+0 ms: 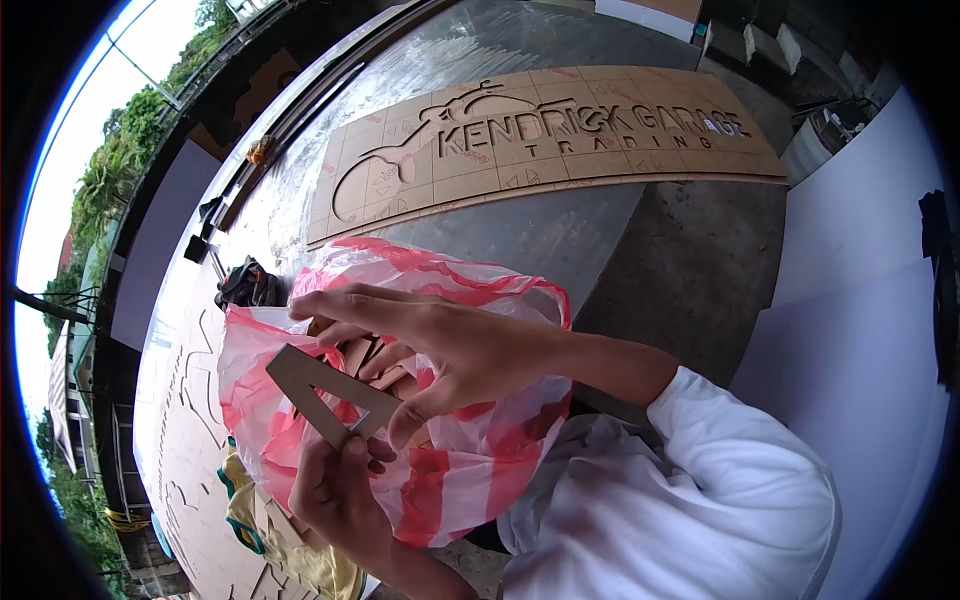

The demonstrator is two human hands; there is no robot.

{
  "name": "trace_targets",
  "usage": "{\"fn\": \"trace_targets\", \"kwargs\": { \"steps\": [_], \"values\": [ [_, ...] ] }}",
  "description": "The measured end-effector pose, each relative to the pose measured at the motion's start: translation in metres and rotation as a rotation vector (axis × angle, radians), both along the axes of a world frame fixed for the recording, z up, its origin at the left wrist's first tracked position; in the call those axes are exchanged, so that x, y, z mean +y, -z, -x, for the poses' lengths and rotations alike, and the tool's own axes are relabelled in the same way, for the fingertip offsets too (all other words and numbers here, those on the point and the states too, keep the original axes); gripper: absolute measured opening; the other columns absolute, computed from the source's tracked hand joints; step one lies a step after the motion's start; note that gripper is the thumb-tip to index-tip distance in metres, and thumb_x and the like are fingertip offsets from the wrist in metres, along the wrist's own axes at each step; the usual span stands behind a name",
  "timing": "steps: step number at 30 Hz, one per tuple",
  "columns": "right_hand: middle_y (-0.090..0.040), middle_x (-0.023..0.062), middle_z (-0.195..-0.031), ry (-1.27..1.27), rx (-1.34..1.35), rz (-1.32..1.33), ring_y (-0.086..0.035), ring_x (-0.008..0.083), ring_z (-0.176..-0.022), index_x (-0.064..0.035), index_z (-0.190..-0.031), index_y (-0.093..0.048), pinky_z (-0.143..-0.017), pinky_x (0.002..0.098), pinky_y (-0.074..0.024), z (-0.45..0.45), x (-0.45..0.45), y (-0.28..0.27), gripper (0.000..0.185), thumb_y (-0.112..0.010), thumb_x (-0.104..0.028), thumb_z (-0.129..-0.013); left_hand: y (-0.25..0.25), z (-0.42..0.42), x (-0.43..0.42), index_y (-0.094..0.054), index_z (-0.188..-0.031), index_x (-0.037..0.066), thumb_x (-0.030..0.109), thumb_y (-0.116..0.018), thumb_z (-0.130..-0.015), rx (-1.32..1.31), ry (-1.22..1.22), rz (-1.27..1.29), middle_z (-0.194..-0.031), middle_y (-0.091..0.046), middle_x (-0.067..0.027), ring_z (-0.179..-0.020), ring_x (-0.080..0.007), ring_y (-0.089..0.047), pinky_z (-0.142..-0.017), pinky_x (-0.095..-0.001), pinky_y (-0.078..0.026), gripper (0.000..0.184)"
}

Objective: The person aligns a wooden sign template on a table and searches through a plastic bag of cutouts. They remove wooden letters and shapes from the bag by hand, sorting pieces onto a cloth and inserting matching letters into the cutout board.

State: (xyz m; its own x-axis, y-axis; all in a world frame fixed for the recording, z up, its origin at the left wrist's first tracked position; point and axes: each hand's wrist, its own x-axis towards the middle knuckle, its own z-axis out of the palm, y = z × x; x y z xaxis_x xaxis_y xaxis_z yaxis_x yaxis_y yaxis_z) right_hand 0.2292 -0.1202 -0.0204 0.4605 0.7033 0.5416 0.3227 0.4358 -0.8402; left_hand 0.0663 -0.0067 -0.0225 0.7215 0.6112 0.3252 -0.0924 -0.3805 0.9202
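Note:
My left hand (345,490) pinches a flat brown cut-out letter A (318,402) near one leg, between thumb and fingers. The letter is tilted above the mouth of a red-and-white striped plastic bag (490,455). Over the same bag mouth, my right hand (425,340) is spread open, its thumb close to the letter's other end; whether they touch, I cannot tell. Several brown cut-out pieces (403,385) lie inside the bag, partly hidden behind my right fingers.
A brown panel (400,160) with cut-out lettering "KENDRICK GARAGE TRADING" lies on a grey surface (560,225) beyond the bag. A dark bundle (247,284) and a yellow cloth (325,570) lie at left. White sheets (840,340) stand at right.

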Motion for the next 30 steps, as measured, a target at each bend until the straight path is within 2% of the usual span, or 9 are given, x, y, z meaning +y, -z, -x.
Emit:
{"fn": "trace_targets", "kwargs": {
  "steps": [5, 11, 13, 18, 20, 24, 27, 28, 30],
  "values": [
    [-0.07, 0.0099, -0.08, -0.014, -0.239, 0.39, -0.069, 0.0164, -0.07, -0.0061, -0.125, -0.054, -0.072, 0.03, -0.0546, -0.015, -0.001, 0.021, 0.037, -0.06, -0.02, -0.092, -0.01, -0.008, 0.013, -0.055, -0.081, -0.002, 0.012, -0.054, -0.094, -0.139, -0.184, -0.102, -0.063, -0.058, -0.0055, -0.053, -0.0098, -0.054, -0.049, -0.021, -0.041, 0.019],
    [-0.061, 0.0157, -0.114, -0.098, -0.014, -0.021, -0.062, 0.0175, -0.098, 0.0056, -0.135, -0.04, -0.076, 0.0298, -0.051, -0.016, 0.011, 0.029, 0.071, -0.067, -0.039, -0.086, -0.009, -0.027, 0.003, -0.054, -0.082, -0.002, 0.011, -0.052, -0.095, 0.116, 0.048, -0.098, -0.061, -0.057, -0.0052, -0.051, -0.0084, -0.051, -0.047, -0.0208, -0.038, 0.018],
    [-0.057, 0.0114, -0.115, -0.576, 0.477, -0.233, -0.059, 0.0136, -0.094, 0.0045, -0.142, -0.029, -0.077, 0.0278, -0.0497, -0.014, 0.021, 0.031, 0.076, -0.063, -0.039, -0.089, 0.003, -0.038, -0.001, -0.054, -0.084, -0.001, 0.014, -0.051, -0.096, 0.13, 0.025, -0.092, -0.061, -0.056, -0.0042, -0.05, -0.0078, -0.051, -0.047, -0.0209, -0.037, 0.019],
    [-0.052, 0.0039, -0.104, -0.83, 0.907, -0.399, -0.047, 0.0054, -0.076, -0.0129, -0.15, -0.019, -0.06, 0.0203, -0.0387, -0.004, 0.018, 0.035, 0.059, -0.038, -0.04, -0.101, 0.02, -0.049, -0.007, -0.054, -0.086, 0.003, 0.023, -0.05, -0.098, -0.019, 0.003, 0.075, -0.064, -0.053, -0.0006, -0.053, -0.0044, -0.047, -0.048, -0.0201, -0.032, 0.024],
    [-0.054, 0.0074, -0.116, -0.729, 0.703, -0.338, -0.055, 0.0111, -0.087, -0.0107, -0.15, -0.016, -0.073, 0.0254, -0.0452, -0.003, 0.015, 0.043, 0.063, -0.037, -0.043, -0.1, 0.02, -0.049, -0.002, -0.057, -0.092, 0.005, 0.026, -0.05, -0.099, -0.107, -0.049, 0.147, -0.065, -0.049, 0.0032, -0.052, -0.0028, -0.041, -0.046, -0.0186, -0.033, 0.024],
    [-0.019, 0.0126, -0.154, -0.856, 0.239, 0.045, -0.021, 0.0263, -0.141, -0.008, -0.15, -0.01, -0.112, 0.038, -0.0197, -0.023, 0.005, 0.046, 0.071, -0.033, -0.051, -0.098, 0.001, -0.052, 0.012, -0.061, -0.093, 0.006, 0.025, -0.054, -0.097, -0.27, -0.44, 0.253, -0.063, -0.042, 0.0058, -0.052, -0.0015, -0.035, -0.044, -0.0161, -0.033, 0.02],
    [-0.016, 0.0101, -0.155, -0.394, 0.436, -0.226, -0.013, 0.0247, -0.143, -0.0082, -0.15, -0.007, -0.114, 0.0369, -0.0146, -0.013, 0.005, 0.046, 0.075, -0.034, -0.054, -0.097, 0.014, -0.051, 0.007, -0.06, -0.091, 0.007, 0.025, -0.054, -0.097, -0.233, -0.426, 0.332, -0.062, -0.039, 0.0062, -0.05, -0.0013, -0.033, -0.043, -0.0157, -0.03, 0.02],
    [-0.016, 0.0101, -0.155, -0.385, 0.439, -0.227, -0.013, 0.0247, -0.143, -0.0082, -0.15, -0.007, -0.114, 0.0369, -0.0146, -0.01, 0.006, 0.046, 0.075, -0.034, -0.054, -0.097, 0.012, -0.05, -0.004, -0.06, -0.09, 0.007, 0.026, -0.054, -0.097, -0.102, -0.034, 0.272, -0.061, -0.039, 0.0065, -0.049, -0.0009, -0.032, -0.044, -0.0151, -0.029, 0.02],
    [-0.015, 0.013, -0.155, -0.598, 0.547, -0.267, -0.012, 0.0237, -0.144, -0.0073, -0.15, -0.002, -0.114, 0.0358, -0.015, -0.005, 0.01, 0.043, 0.078, -0.034, -0.055, -0.097, 0.022, -0.07, -0.024, -0.052, -0.08, 0.009, 0.025, -0.051, -0.098, -0.053, -0.218, 0.18, -0.055, -0.034, 0.0079, -0.046, 0.001, -0.025, -0.04, -0.018, -0.016, 0.025]
  ]
}}
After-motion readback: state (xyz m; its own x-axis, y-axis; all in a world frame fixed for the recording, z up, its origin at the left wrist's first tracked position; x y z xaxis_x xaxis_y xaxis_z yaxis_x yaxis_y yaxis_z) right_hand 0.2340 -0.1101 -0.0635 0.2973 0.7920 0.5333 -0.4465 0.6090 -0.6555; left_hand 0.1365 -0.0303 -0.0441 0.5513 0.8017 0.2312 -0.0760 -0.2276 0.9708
